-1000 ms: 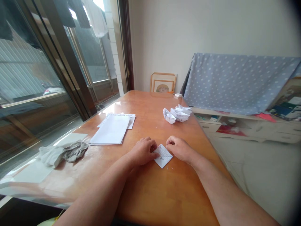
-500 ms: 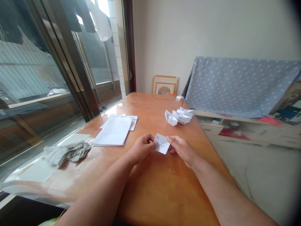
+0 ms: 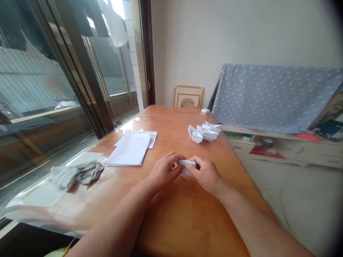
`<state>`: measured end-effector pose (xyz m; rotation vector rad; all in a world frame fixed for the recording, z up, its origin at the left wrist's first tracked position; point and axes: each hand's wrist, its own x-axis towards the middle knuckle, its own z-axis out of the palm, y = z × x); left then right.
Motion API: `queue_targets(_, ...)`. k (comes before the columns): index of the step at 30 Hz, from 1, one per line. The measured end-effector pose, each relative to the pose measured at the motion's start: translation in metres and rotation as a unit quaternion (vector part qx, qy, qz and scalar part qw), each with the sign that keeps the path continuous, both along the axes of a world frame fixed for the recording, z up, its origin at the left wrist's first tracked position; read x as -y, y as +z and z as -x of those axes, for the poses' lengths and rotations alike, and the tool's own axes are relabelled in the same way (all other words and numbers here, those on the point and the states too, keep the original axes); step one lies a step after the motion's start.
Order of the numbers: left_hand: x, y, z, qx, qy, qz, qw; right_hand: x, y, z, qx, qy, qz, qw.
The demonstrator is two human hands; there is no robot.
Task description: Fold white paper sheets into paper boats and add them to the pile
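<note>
A small folded piece of printed white paper (image 3: pixel 187 162) is held between both hands above the wooden table (image 3: pixel 171 221). My left hand (image 3: pixel 167 170) pinches its left side with thumb and fingers. From the right, my right hand (image 3: pixel 205 173) grips it, the thumb lying across the near face. Much of the paper is hidden behind the fingers. Beyond my hands, several folded paper boats (image 3: pixel 206 132) stand clustered near the table's right edge.
A stack of white paper sheets (image 3: pixel 130 148) lies to the left. Nearer on that side is a crumpled grey cloth (image 3: pixel 89 172). A small white box (image 3: pixel 205 111) sits at the far end, before a leaning framed picture (image 3: pixel 187 97).
The paper was a flat, square-like piece facing me; now it looks narrower, with a folded upper edge. Both hands have closed in around it, thumbs nearer together.
</note>
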<state>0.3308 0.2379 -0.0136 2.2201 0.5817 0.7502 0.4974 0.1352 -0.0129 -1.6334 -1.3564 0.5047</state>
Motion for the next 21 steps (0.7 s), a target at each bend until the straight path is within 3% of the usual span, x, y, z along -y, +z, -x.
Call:
queue_targets(5,-0.006,0.003,0.001,0.07,-0.026,0.158,0.985,-0.002,0.005,-0.004,-0.16,0.054,-0.052,0.984)
queue_targets(9,-0.007,0.007,-0.001,0.123,-0.027,0.26,0.957,-0.003,0.005,-0.01,-0.236,0.055,-0.021,0.97)
queue_targets(12,-0.006,0.007,-0.003,0.12,-0.036,0.281,0.951,-0.003,0.006,-0.005,-0.255,0.092,-0.001,0.963)
queue_targets(15,-0.005,0.003,-0.003,0.102,-0.058,0.264,0.957,-0.005,0.002,0.0,-0.238,0.098,0.0,0.966)
queue_targets(17,-0.004,0.0,-0.003,0.082,-0.056,0.215,0.972,-0.006,-0.003,-0.001,-0.176,0.061,-0.006,0.982)
queue_targets(19,-0.004,-0.001,-0.003,0.062,-0.01,0.118,0.991,-0.007,-0.007,-0.004,-0.044,0.001,-0.014,0.999)
queue_targets(21,-0.004,-0.001,-0.001,0.055,0.051,0.003,0.997,-0.005,-0.008,-0.008,0.123,-0.042,-0.026,0.991)
